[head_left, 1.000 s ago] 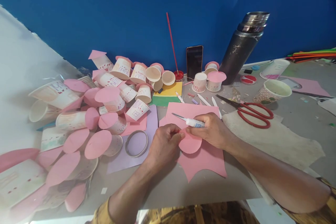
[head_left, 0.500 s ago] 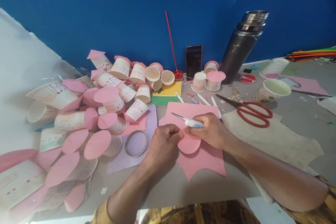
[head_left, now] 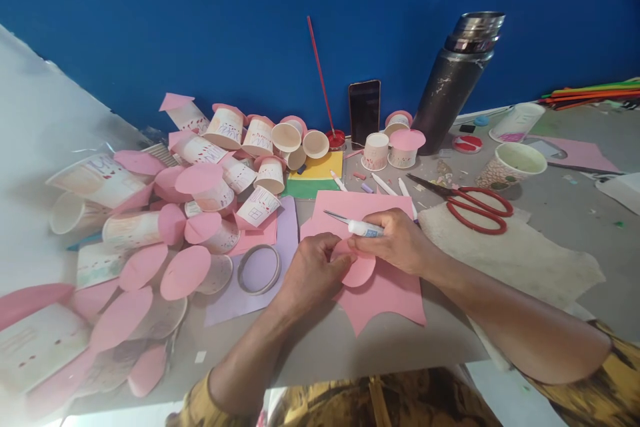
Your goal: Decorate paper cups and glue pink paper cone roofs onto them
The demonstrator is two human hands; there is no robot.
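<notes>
My left hand [head_left: 317,265] pinches the left edge of a pink paper disc [head_left: 361,271] between thumb and fingers. My right hand [head_left: 403,240] is closed around a small white tube [head_left: 366,229] with blue print. A thin, pointed grey tip [head_left: 336,216] juts out leftward past the tube's end. Fingers of the right hand also touch the disc's upper edge, close to the left thumb. Under both hands lies a pink paper sheet [head_left: 395,297] with curved cutouts along its lower edge.
Decorated paper cups [head_left: 220,130] with pink paper tops crowd the left side. A tape ring [head_left: 259,269] lies on purple paper [head_left: 220,307]. Right of my hands are red-handled scissors [head_left: 480,210] on a cloth [head_left: 525,253]. Behind stand a phone [head_left: 365,113] and a dark flask [head_left: 450,93].
The whole view has shifted slightly. The pink disc is turned a little and more of its left side is covered by my fingers. Both hands keep their grip.
</notes>
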